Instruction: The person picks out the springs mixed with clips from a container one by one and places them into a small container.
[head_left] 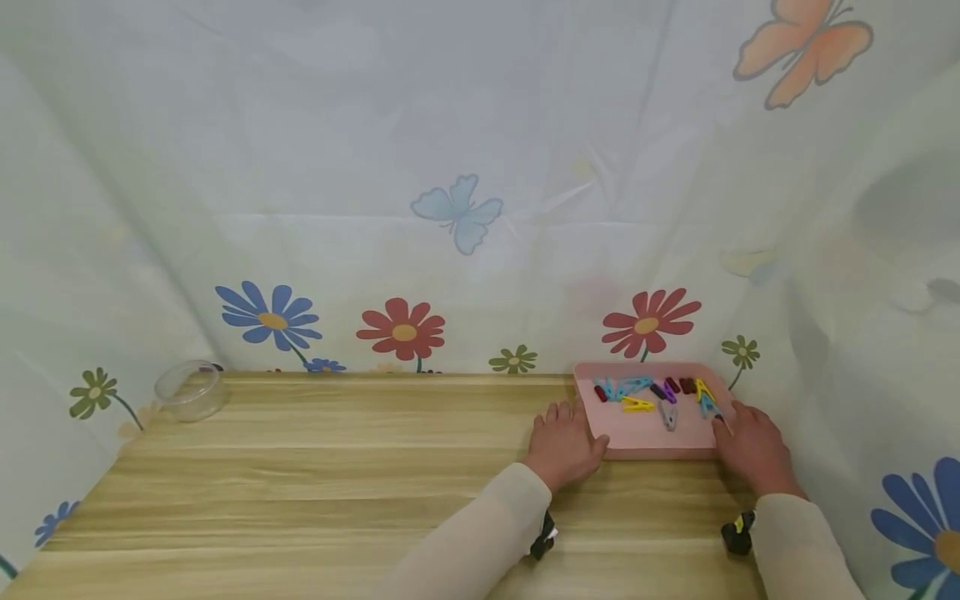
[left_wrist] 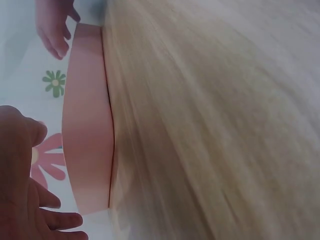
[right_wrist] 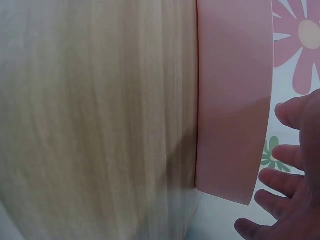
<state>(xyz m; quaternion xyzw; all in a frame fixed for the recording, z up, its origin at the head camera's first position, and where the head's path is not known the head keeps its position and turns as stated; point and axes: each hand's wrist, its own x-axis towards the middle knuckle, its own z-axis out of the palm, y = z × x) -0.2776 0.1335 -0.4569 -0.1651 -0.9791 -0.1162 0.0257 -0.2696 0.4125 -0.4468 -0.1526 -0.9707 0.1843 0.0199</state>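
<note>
A pink tray (head_left: 637, 437) sits at the back right of the wooden table, against the printed backdrop. In it lie several small clothespins, among them a yellow clothespin (head_left: 637, 404), a grey clothespin (head_left: 668, 416) and blue ones, with some small dark red pieces (head_left: 687, 386). My left hand (head_left: 564, 446) is at the tray's left side, fingers extended and thumb near the front corner. At the right side is my right hand (head_left: 756, 450), its thumb by the rim. Both wrist views show loosely spread fingers beside the tray's pink wall (left_wrist: 87, 120); contact is hard to tell.
A clear round plastic container (head_left: 191, 396) stands at the table's back left corner. Sheets printed with flowers and butterflies hang behind the table (head_left: 300, 467) and along both sides, close to the right hand.
</note>
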